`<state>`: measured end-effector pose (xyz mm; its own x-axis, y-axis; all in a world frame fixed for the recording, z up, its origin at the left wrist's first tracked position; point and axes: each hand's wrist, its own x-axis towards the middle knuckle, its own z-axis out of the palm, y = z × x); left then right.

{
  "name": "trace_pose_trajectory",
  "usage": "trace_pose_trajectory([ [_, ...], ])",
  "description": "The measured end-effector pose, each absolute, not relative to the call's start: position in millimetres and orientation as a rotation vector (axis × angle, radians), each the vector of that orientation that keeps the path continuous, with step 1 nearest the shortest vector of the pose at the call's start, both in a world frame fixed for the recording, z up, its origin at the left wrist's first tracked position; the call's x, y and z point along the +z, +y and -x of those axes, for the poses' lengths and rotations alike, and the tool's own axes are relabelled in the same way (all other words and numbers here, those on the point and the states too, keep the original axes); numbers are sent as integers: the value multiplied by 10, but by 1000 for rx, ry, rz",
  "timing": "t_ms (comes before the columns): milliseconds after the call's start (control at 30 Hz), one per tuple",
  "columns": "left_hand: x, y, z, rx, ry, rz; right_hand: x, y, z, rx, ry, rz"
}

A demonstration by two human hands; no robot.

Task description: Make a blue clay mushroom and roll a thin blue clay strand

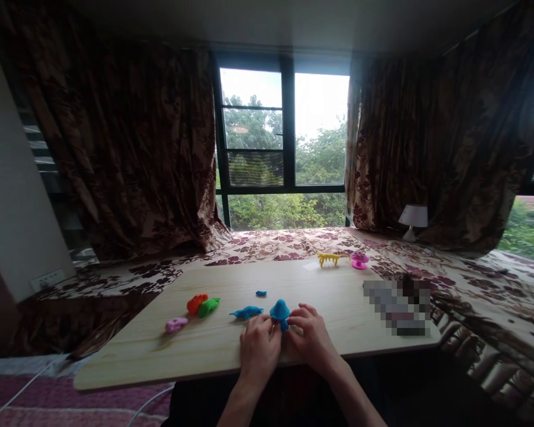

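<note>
Between my two hands stands a blue mushroom [280,311] shaped from modelling clay, its pointed cap above a short stem. My left hand [260,344] pinches the stem from the left, fingers curled. From the right, my right hand [310,333] grips the lower part, with some fingers lifted off it; the fingertips partly hide the stem. Just beyond my left hand lies a flat, ragged blue clay piece [246,312]. A small blue clay lump [261,293] rests farther back on the wooden table [213,350].
Orange [196,303], green [209,307] and pink clay lumps [176,325] lie at the left. A yellow four-legged figure [328,259] and a pink stand-like piece [359,261] are at the back right. A blurred-out patch [398,308] covers the right side; a white lamp [413,219] stands beyond.
</note>
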<state>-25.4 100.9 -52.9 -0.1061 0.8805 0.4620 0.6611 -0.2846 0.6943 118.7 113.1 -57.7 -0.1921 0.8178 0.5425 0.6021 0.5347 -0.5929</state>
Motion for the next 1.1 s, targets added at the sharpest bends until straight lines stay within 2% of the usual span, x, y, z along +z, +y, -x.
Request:
trace_pose_trajectory([
  [400,-555,949,309,1126,1835,-2232,-649,764,-1269,75,-1983,1256],
  [833,-565,877,266,1121,1856,-2322,-660,715,-1201,4,-1928,1292],
  [1100,-582,887,276,1188,1798,-2280,-439,1116,-1346,1,-1754,1380],
])
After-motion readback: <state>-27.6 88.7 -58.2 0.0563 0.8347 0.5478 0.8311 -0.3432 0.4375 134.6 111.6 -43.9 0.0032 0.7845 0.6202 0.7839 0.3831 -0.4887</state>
